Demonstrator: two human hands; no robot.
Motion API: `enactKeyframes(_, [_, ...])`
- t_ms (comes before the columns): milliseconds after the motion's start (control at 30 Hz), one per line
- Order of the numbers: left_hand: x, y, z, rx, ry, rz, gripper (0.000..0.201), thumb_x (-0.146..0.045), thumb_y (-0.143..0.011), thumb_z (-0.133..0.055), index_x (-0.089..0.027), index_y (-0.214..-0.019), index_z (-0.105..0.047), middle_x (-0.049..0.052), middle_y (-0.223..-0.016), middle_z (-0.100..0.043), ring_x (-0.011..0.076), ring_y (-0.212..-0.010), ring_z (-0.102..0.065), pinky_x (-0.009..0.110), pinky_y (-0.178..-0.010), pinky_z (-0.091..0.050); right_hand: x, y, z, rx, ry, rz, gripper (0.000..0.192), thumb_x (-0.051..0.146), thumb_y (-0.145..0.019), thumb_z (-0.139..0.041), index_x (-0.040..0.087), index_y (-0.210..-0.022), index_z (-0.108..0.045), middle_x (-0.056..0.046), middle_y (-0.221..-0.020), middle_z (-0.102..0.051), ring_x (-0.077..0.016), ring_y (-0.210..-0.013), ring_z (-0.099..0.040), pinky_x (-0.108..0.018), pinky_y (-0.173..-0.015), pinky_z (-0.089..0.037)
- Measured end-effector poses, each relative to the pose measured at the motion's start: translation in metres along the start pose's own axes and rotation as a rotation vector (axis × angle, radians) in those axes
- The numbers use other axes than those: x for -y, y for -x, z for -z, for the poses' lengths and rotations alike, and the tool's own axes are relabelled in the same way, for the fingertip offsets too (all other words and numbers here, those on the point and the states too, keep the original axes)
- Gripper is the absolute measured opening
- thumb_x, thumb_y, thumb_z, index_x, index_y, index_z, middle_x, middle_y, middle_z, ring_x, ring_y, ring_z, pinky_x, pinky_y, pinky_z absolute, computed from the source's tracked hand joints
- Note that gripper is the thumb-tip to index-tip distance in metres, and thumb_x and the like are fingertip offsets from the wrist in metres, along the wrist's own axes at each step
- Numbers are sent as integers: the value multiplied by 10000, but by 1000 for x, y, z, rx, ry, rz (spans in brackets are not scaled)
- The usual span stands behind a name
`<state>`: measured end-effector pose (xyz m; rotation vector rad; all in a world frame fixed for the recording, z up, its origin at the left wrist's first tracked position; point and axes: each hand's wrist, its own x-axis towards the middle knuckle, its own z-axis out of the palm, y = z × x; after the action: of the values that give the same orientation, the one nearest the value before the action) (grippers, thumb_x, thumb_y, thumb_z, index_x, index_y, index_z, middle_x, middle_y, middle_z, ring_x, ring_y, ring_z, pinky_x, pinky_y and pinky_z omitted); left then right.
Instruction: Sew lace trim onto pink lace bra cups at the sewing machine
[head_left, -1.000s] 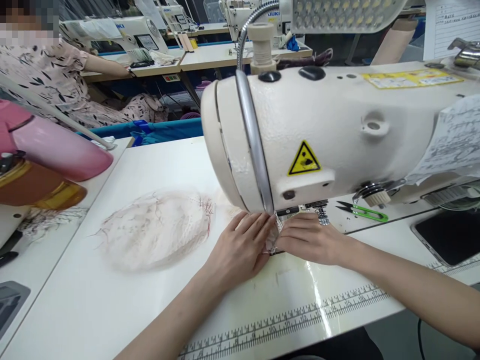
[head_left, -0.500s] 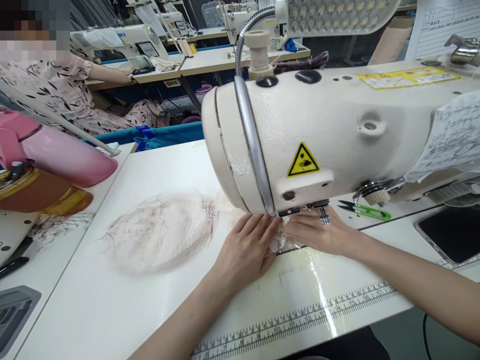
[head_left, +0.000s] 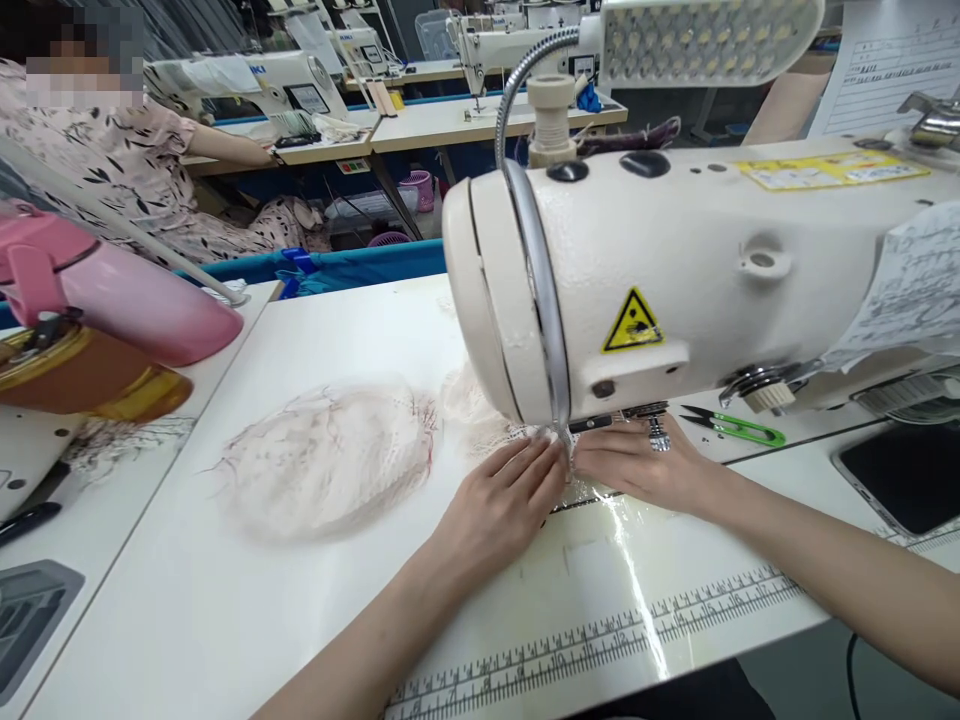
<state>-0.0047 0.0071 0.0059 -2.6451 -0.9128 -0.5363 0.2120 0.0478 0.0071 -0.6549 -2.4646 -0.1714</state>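
Under the head of a white sewing machine (head_left: 675,260), pale lace fabric (head_left: 472,415) lies on the table and runs in toward the needle area. My left hand (head_left: 506,495) is closed on its edge, fingers side by side and fingertips on a whitish bit of it. Opposite, my right hand (head_left: 645,465) has its fingers together at the same spot, pressing the fabric, and the machine partly covers them. The needle is hidden behind the machine head. A separate oval heap of sheer pale fabric (head_left: 330,465) with reddish threads rests left of my hands.
Green thread snips (head_left: 739,428) and a black phone (head_left: 904,475) lie to the right. A pink bottle (head_left: 161,300) and an amber container (head_left: 112,385) stand at left. A ruler strip (head_left: 585,640) marks the front edge. Another person (head_left: 112,160) sits beyond, near other machines.
My left hand's fingers have drawn closer together and moved slightly right at the fabric edge. More lace shows beside the machine head. The view has shifted a little; my right hand has hardly moved.
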Motion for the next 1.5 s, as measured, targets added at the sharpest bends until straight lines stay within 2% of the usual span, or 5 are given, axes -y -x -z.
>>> enactKeyframes(367, [7, -1, 1, 50, 1, 62, 197, -98, -903, -445, -103, -1003, -615, 110, -1135, -672, 194, -1045, -646, 365, -987, -502, 2, 3, -19, 60, -168, -24, 213, 100, -898, -478, 207, -946, -656, -7, -936, -702, -121, -876, -616, -273, -794, -483])
enactKeyframes(767, [9, 2, -4, 109, -53, 118, 284, -77, -929, -339, -95, -1038, -601, 127, -1203, -635, 197, -1097, -618, 375, -999, -489, -2, 4, -22, 103, -111, -81, 202, 103, -880, -508, 231, -945, -651, 20, -989, -697, -104, -822, -625, -263, -753, -474])
enactKeyframes(1033, [7, 2, -7, 103, -112, 148, 317, -67, -921, -320, -91, -1067, -600, 126, -1175, -650, 211, -1080, -626, 390, -987, -485, 4, 0, -17, -93, 65, -109, 166, 133, -857, -542, 247, -878, -660, 40, -855, -710, -147, -782, -613, -301, -705, -452])
enactKeyframes(1233, [7, 4, -7, 137, -123, 124, 369, -119, -919, -391, -124, -1263, -526, 111, -1209, -634, 230, -1093, -614, 422, -974, -475, -4, 6, -24, 14, -156, -275, 229, 237, -910, -484, 323, -1025, -663, 31, -902, -684, -155, -802, -609, -299, -631, -488])
enactKeyframes(1500, [5, -1, -8, 99, -186, 135, 316, -247, -935, -468, -177, -1227, -568, 83, -1138, -668, 246, -1031, -633, 410, -922, -476, -8, 6, -15, 4, -226, -288, 289, 253, -940, -431, 360, -1125, -625, 7, -969, -684, -174, -894, -634, -312, -661, -545])
